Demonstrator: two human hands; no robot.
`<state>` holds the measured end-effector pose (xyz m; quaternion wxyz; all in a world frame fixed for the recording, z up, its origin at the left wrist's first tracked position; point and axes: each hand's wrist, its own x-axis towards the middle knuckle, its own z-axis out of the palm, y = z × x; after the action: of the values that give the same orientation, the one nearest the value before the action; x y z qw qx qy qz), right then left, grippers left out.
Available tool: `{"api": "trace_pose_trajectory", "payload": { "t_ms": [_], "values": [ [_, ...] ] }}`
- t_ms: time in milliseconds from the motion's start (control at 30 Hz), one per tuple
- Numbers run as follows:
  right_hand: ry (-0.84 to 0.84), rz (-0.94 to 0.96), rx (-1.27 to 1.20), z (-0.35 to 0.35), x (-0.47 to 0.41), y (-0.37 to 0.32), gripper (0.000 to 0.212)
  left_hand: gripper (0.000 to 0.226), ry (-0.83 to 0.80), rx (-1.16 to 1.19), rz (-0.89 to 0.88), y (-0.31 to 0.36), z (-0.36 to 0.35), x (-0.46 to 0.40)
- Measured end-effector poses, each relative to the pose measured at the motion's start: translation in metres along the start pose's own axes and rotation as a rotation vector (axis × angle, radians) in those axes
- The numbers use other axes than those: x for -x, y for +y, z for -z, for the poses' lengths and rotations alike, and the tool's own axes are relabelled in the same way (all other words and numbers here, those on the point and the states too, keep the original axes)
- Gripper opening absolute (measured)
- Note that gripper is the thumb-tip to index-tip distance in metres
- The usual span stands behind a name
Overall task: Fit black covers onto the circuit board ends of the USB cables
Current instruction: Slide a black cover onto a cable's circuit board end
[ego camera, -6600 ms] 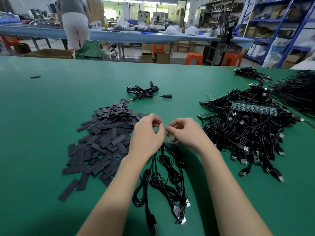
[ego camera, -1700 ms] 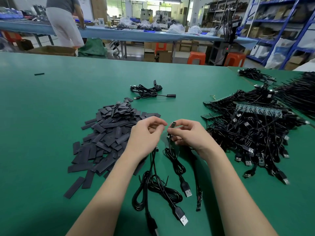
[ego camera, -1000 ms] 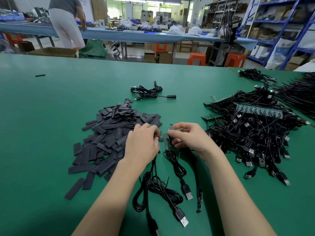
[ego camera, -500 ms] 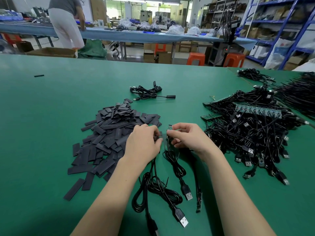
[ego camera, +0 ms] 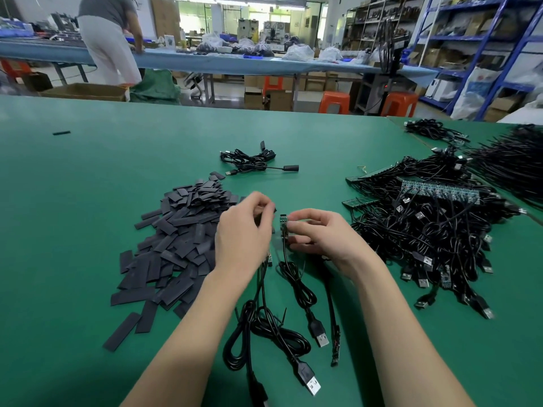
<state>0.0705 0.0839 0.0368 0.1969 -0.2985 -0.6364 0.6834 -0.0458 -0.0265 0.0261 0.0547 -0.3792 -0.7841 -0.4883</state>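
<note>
Currently we find the right hand [ego camera: 318,235] pinching a cable [ego camera: 296,284] just below its board [ego camera: 283,223], which stands upright above the table [ego camera: 88,177], between both hands. The left hand [ego camera: 245,230] has fingers curled, lifted off the cover pile [ego camera: 176,239]; something dark shows at the fingertips, prob. a cover, but we cannot tell for sure.

Handling, our judgement: covers look light, thin, flat and soft, i.e. sleeve-like, so the mouth needs squeezing open; best held by the long edges near one end. Board is small, stiff, likely fragile at the solder end; hold at the cable neck, as done now. Cable is limp and trails toward us.

Room: pile sits just left of the hands, cable heap [ego camera: 435,233] near on the right. Open table ahead up to one done cable [ego camera: 252,161]. Loose cables lie under the wrists, a snag risk. Table edges well apart from the work.
</note>
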Motion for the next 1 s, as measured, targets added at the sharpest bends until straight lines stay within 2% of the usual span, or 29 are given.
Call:
{"api": "trace_pose_trajectory", "payload": {
  "t_ms": [67, 167, 300, 500, 567, 667, 700, 900, 1000],
  "values": [
    [-0.021, -0.004, -0.014, 0.001, 0.001, -0.001, 0.009, 0.015, -0.022, 0.245, 0.123, 0.006, 0.002, -0.004],
    [-0.035, -0.021, 0.006, 0.001, 0.002, -0.001, 0.015, 0.015, -0.055, 0.436, 0.256, 0.008, 0.005, -0.003],
    [-0.106, -0.036, 0.13, 0.0, 0.004, -0.004, 0.024, 0.012, -0.121, 0.583, 0.401, 0.0, 0.008, -0.001],
    [-0.174, -0.03, 0.278, -0.004, 0.007, -0.009, 0.023, 0.013, -0.184, 0.748, 0.476, -0.004, 0.007, -0.004],
    [-0.145, -0.02, 0.452, -0.008, 0.007, -0.013, 0.024, 0.017, -0.161, 0.79, 0.48, -0.006, 0.007, -0.004],
    [-0.044, -0.026, 0.904, -0.017, 0.003, -0.015, 0.034, 0.02, -0.126, 0.806, 0.434, -0.008, 0.007, -0.002],
    [-0.017, -0.035, 0.972, -0.022, 0.003, -0.014, 0.037, 0.02, -0.117, 0.805, 0.418, -0.008, 0.007, -0.002],
    [0.014, -0.014, 0.946, -0.041, 0.003, -0.005, 0.025, 0.017, -0.129, 0.808, 0.429, -0.012, 0.008, -0.004],
    [-0.038, -0.048, 0.72, -0.031, 0.003, -0.008, 0.02, 0.018, -0.155, 0.852, 0.463, -0.016, 0.01, -0.006]
  ]
}}
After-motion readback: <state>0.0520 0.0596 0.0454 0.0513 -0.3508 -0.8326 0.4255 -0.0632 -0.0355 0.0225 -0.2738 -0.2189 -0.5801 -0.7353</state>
